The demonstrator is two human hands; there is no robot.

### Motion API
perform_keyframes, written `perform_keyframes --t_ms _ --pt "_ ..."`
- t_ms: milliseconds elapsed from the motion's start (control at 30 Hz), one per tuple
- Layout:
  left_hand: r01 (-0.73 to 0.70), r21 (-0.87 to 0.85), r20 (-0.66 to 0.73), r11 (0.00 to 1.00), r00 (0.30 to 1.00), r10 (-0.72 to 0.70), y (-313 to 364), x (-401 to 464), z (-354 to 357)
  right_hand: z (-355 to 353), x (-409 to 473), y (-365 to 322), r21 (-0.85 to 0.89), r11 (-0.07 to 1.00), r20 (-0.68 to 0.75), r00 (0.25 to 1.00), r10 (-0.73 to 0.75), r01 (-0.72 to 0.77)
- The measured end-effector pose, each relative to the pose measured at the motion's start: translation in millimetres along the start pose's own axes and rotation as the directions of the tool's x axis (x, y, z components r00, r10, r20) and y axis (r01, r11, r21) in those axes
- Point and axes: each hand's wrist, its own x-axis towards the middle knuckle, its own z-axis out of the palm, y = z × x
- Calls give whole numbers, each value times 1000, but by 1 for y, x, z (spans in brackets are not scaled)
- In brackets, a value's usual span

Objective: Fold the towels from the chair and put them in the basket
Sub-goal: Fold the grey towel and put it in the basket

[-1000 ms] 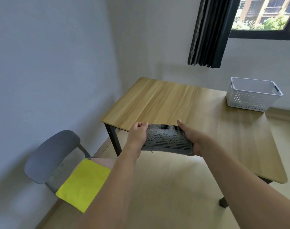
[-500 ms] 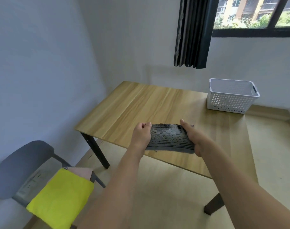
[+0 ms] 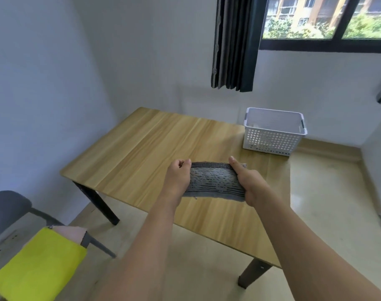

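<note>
Towels are seen in 2 places. At the far left, a yellow towel (image 3: pixel 36 266) is laid flat on the seat of a grey chair (image 3: pixel 6 210), with a corner of a pink towel (image 3: pixel 71 233) showing from under its far edge. Further right, a wooden table (image 3: pixel 141 153) on dark legs is set against the wall. Above its near half, a folded grey towel (image 3: pixel 213 182) with dark stripes and a mottled pattern is held between 2 hands. Its left end is gripped by the left hand (image 3: pixel 178 178), fingers curled tightly round it. Its right end is gripped by the right hand (image 3: pixel 249 184), thumb laid along the top and fingers wrapped beneath. Whether the towel touches the tabletop cannot be told. At the table's far right corner, well apart from the hands, a white perforated basket (image 3: pixel 272 141) is placed. A dark curtain (image 3: pixel 234 43) is hung beside a window (image 3: pixel 326 20) above.
</note>
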Motion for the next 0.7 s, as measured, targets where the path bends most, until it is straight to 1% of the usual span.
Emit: perform_keyframes --t_ms 100,200,300,400,467,600,700 --pt "-11 27 14 1000 1000 11 13 5 42 -39 25 -9 19 1000 -12 1000 -2 2" --pt "-29 67 11 997 1000 28 23 12 79 -73 50 -18 25 1000 32 999 5 -6" --pt "-41 50 -30 998 999 42 34 25 125 -113 81 -35 34 999 89 996 -26 23" --pt "-33 29 -31 999 999 34 46 28 177 -157 111 -57 39 998 108 992 -60 56" --pt "-42 61 -43 997 998 45 55 31 206 -182 127 -69 39 998 119 991 -61 57" --pt "-40 102 -100 994 994 50 66 43 231 -203 151 -84 -30 999 230 973 -19 27" --pt "2 45 -140 999 990 4 63 64 241 -208 173 -96 -62 997 309 951 -20 42"
